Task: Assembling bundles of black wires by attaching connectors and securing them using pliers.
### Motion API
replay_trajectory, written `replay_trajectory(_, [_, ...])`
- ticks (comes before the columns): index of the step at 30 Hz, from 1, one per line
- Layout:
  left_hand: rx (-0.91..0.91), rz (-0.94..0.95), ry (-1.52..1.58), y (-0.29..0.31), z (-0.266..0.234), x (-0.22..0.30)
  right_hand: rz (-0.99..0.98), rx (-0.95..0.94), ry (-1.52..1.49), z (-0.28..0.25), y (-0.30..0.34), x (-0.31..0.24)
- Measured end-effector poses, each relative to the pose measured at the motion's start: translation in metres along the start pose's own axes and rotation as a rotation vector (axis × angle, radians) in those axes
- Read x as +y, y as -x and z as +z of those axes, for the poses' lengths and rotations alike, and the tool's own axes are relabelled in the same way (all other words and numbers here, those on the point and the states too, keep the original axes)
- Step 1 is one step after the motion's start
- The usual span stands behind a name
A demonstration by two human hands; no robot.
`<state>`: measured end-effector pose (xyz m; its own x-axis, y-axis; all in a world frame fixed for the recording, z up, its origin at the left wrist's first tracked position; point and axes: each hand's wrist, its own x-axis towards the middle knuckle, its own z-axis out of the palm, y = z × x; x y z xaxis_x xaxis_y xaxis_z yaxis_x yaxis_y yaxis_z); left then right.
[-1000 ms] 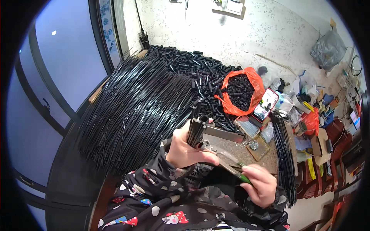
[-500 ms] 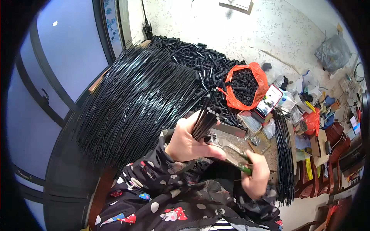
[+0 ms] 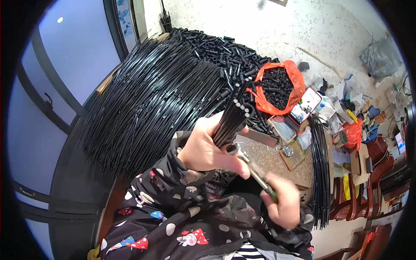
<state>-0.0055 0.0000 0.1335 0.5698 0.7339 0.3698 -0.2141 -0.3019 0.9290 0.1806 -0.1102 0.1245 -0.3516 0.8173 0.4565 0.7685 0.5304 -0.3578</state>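
A: What is the left hand [image 3: 203,148] doing?
B: Its fingers are wrapped round a bundle of rods [image 3: 229,126], black ones, tilted with several pale ends uppermost. The bundle is held up off the worktop [image 3: 301,171], in front of the person.
A: And the right hand [image 3: 284,203]?
B: A bit blurred, but its fingers are clasped on the green-handled end of the pliers [image 3: 258,175]. The metal head is right by the left thumb [image 3: 237,166], under the bundle; I can't tell whether the jaws are biting anything.
A: What lies around them?
B: To the left, a big pile of rods [image 3: 147,104], also black. Behind, a heap of tubes [image 3: 216,45], then a red bag [image 3: 298,80] full of small black pieces, with a lit phone [image 3: 306,106] just beside it.
A: Anything on the right?
B: A second bunch of rods [image 3: 320,177] hangs along the worktop's edge.
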Motion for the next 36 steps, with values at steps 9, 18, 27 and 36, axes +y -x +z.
replay_trajectory(9, [-0.138, 0.15, 0.087, -0.007, 0.009, -0.003, 0.442, -0.664, -1.371, 0.043, 0.007, 0.018])
replay_trajectory(18, [-0.194, 0.106, 0.173, -0.022, 0.008, -0.014, 0.743, -0.682, -2.128, 0.029, 0.034, 0.02])
replay_trajectory(27, [0.044, 0.11, 0.003, -0.01, 0.009, -0.004, 0.245, 0.266, -0.022, 0.029, 0.004, 0.012])
replay_trajectory(36, [0.032, 0.199, -0.241, -0.001, 0.005, 0.007, 0.705, -0.484, -1.509, 0.024, 0.004, -0.008])
